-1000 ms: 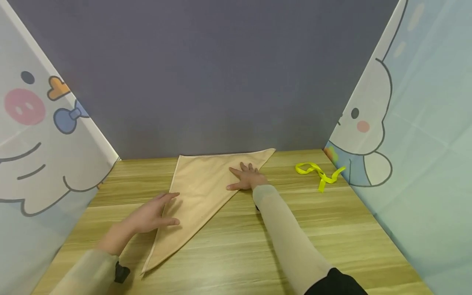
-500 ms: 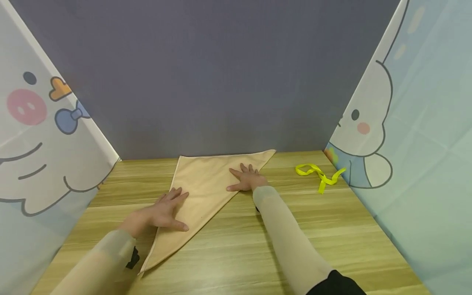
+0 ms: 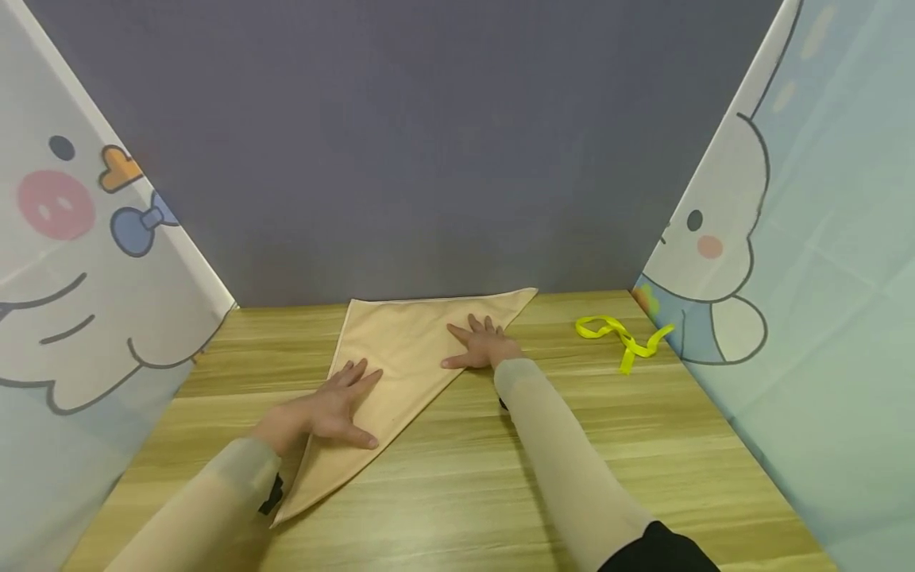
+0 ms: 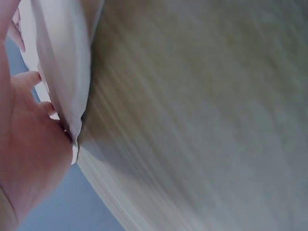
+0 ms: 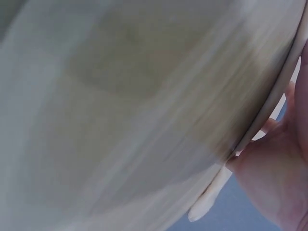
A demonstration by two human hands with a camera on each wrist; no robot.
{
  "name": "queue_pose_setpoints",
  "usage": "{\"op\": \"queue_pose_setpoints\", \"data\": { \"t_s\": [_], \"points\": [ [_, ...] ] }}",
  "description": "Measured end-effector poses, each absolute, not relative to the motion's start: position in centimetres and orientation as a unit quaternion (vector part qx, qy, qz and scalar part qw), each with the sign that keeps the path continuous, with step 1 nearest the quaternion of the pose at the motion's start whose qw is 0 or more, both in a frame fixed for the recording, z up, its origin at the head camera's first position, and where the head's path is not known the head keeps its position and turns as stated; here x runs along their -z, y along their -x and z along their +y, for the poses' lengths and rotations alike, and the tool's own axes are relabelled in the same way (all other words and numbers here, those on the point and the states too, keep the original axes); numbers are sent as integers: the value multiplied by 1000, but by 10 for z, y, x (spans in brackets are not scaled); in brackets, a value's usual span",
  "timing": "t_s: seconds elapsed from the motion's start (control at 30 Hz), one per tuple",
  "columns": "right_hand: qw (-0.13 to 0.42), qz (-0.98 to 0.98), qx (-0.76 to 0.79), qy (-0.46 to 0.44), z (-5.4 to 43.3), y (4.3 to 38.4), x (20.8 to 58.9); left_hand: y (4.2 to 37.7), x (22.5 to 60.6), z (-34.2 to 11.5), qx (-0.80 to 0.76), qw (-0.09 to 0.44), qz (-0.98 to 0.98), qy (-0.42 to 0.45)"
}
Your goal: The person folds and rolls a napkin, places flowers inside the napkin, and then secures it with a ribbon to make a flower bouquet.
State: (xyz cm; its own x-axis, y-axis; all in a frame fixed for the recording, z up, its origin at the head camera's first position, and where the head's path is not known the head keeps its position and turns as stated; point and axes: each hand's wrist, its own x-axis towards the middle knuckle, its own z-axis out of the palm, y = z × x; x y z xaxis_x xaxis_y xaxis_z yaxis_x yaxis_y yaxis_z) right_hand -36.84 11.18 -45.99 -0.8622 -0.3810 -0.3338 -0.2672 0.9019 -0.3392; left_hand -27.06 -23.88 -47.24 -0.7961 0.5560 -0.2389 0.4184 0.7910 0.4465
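One tan cloth [image 3: 403, 357] | under left fingers [image 3: 366, 386] | under right fingers [image 3: 460, 332]

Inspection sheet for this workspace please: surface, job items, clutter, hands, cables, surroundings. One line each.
Surface: wood-grain table, light brown.
Job items: beige cloth, triangular, laid out with its far edge near the back of the table.
Clutter: yellow ribbon, loosely looped, right of the cloth, not touching it.
Hands: left hand and right hand both on the cloth, fingers spread.
Cables: nothing seen.
Surroundings: dark grey back panel; cartoon-printed left panel and right panel.
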Motion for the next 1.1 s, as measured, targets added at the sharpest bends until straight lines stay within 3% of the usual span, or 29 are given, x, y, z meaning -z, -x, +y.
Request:
{"op": "queue_pose_setpoints", "data": {
  "t_s": [0.33, 0.8, 1.1],
  "points": [
    [207, 951, 122, 193, 106, 365, 456, 270, 479, -236, -182, 177, 933, -255],
    [209, 927, 43, 308, 17, 266, 463, 262, 478, -235, -160, 168, 935, -270],
    [203, 938, 21, 280, 11, 254, 472, 258, 476, -232, -134, 181, 937, -267]
  ]
}}
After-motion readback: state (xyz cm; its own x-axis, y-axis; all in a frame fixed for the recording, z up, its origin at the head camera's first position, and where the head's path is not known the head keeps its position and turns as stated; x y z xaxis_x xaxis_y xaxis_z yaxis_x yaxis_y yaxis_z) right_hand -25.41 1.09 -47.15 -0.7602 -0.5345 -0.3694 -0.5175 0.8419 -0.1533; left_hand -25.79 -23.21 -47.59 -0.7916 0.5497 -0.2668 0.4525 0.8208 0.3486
